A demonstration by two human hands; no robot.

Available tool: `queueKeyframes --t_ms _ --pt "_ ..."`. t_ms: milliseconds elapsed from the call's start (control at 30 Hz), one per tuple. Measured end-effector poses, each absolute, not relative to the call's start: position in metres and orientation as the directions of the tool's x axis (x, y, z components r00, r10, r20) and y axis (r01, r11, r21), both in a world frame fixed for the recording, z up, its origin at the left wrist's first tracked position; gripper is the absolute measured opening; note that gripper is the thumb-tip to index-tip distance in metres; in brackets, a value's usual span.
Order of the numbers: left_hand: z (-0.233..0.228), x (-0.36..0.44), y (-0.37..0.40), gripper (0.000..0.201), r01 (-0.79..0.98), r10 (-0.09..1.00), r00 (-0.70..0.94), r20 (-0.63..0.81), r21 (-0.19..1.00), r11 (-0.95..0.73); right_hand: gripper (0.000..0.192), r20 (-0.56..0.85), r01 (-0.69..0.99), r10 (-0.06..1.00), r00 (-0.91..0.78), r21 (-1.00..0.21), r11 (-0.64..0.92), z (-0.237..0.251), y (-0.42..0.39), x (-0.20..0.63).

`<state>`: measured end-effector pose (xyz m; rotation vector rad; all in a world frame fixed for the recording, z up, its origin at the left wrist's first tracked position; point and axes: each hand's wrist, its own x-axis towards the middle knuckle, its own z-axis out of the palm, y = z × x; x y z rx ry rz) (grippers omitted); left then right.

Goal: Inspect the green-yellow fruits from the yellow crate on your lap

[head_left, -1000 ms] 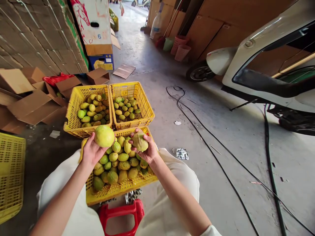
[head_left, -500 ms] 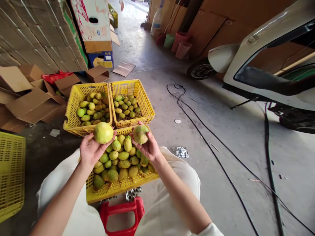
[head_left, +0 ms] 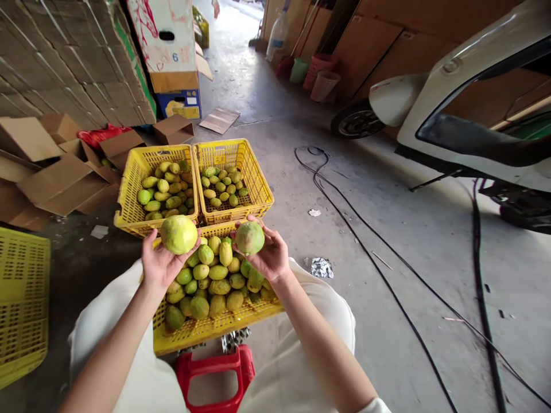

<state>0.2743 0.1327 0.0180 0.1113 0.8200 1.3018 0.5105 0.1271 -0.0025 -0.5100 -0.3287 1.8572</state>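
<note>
My left hand (head_left: 162,261) holds a smooth, yellow-green fruit (head_left: 179,234), lemon-like in look, on its fingertips with the palm turned up. In my right hand (head_left: 270,252) is a greener fruit (head_left: 250,238) with a brownish patch on its side, gripped between thumb and fingers. Both fruits are held apart from each other, above a yellow plastic crate (head_left: 206,330) that sits between my knees. Many oval green and yellow fruits (head_left: 219,287) fill that crate; some are hidden behind my hands.
Behind stand two more yellow crates, a left one (head_left: 124,198) and a right one (head_left: 260,186), holding similar fruit. A red stool (head_left: 183,373) is below me. Flattened cardboard (head_left: 64,178) lies left; black cables (head_left: 379,281) and a white scooter (head_left: 413,132) are right.
My right hand has turned and its fruit has rolled, now showing a greener side with a brownish patch. The left fruit has tilted slightly in my fingers. The whole view has shifted a little.
</note>
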Motion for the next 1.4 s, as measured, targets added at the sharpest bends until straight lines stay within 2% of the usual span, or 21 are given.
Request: queueKeyframes --t_ms 67,133,267,367,467,567,700,833,967,1100,1233,1400 --pt "0.020 0.275 0.133 0.051 -0.818 0.888 0.046 -0.458 0.493 0.296 0.043 -0.174 -0.832 0.945 -0.277 -0.448 -0.326 -0.004 0.127 0.511" --pt "0.020 0.276 0.133 0.047 -0.820 0.895 0.042 -0.444 0.496 0.285 0.046 -0.174 -0.848 0.949 -0.263 -0.427 -0.313 -0.006 0.127 0.510" --pt "0.018 0.277 0.135 0.044 -0.812 0.872 -0.010 -0.489 0.513 0.278 0.038 -0.186 -0.881 0.944 -0.272 -0.347 -0.322 -0.011 0.126 0.508" --pt "0.017 0.277 0.134 0.046 -0.829 0.858 -0.023 -0.514 0.489 0.271 0.034 -0.194 -0.860 0.915 -0.354 -0.318 -0.400 -0.011 0.126 0.510" --pt "0.017 0.277 0.134 0.038 -0.839 0.868 -0.082 -0.490 0.503 0.205 0.029 -0.221 -0.833 0.891 -0.397 -0.320 -0.451 -0.010 0.128 0.511" --pt "0.017 0.275 0.134 0.046 -0.845 0.891 -0.043 -0.452 0.492 0.209 0.025 -0.256 -0.850 0.903 -0.345 -0.323 -0.416 -0.007 0.131 0.512" --pt "0.018 0.275 0.133 0.053 -0.858 0.894 0.023 -0.448 0.450 0.247 0.039 -0.229 -0.870 0.939 -0.258 -0.367 -0.329 -0.005 0.131 0.514" --pt "0.017 0.278 0.131 0.052 -0.828 0.883 -0.014 -0.469 0.501 0.253 0.048 -0.168 -0.888 0.950 -0.265 -0.341 -0.308 -0.006 0.129 0.516" --pt "0.013 0.280 0.131 0.052 -0.830 0.880 0.015 -0.474 0.485 0.276 0.036 -0.159 -0.886 0.943 -0.292 -0.326 -0.329 -0.006 0.131 0.516" --pt "0.008 0.281 0.134 0.041 -0.822 0.859 0.021 -0.512 0.480 0.306 0.026 -0.272 -0.887 0.942 -0.196 -0.361 -0.289 -0.009 0.136 0.515" --pt "0.008 0.280 0.135 0.049 -0.807 0.835 -0.006 -0.550 0.496 0.321 0.019 -0.373 -0.879 0.917 -0.138 -0.380 -0.287 -0.012 0.139 0.517" --pt "0.017 0.281 0.131 0.055 -0.799 0.873 0.060 -0.485 0.501 0.333 0.026 -0.336 -0.871 0.936 -0.105 -0.422 -0.250 -0.013 0.135 0.516"
